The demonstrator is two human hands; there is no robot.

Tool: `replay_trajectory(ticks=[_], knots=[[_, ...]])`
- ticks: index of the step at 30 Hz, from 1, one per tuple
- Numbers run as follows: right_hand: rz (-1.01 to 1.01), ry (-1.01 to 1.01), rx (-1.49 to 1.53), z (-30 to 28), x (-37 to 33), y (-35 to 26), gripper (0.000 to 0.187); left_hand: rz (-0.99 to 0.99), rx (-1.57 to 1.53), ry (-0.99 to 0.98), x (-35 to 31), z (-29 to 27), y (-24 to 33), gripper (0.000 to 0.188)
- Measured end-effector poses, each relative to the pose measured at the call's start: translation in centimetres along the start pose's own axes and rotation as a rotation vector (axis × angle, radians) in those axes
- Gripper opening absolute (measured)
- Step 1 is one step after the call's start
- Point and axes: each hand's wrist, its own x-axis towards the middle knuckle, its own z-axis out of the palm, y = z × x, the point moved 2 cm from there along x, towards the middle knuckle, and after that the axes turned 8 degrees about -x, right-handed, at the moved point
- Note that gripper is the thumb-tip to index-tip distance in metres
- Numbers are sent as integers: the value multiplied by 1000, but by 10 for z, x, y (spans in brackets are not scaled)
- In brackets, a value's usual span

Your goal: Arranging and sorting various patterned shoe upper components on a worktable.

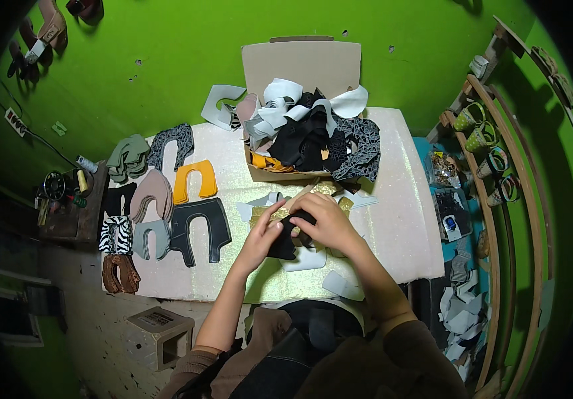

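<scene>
Above the middle of the table, my left hand (262, 241) and my right hand (327, 221) both grip a black piece of sheet material (282, 248). Its left and lower part shows below my fingers, and my right hand partly covers the rest. Fingers of both hands are bent around its edges. Right under and behind my hands lie gold glitter pieces (339, 206) and white and grey scraps. A white scrap (303, 260) lies just below the black piece, and a pale scrap (343, 284) is nearer the front edge.
Behind my hands, an open cardboard box (280, 174) overflows with black, white and patterned cut pieces. Stacks of U-shaped pieces, including yellow (194, 191) and dark grey (216, 219), cover the table's left side. A sewing machine (53, 185) stands far left; a wooden rack (489, 233) with sandals stands right.
</scene>
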Motion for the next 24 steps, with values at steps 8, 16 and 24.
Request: replay_trajectory(ticks=[8, 16, 24], knots=[[-11, -356, 575, 11, 10, 25, 23, -66, 64, 4, -4, -19, 9, 40], [333, -566, 1328, 53, 15, -3, 40, -84, -132, 227, -21, -63, 5, 46], [566, -219, 1580, 117, 58, -29, 31, -184, -903, 102, -56, -137, 11, 44]])
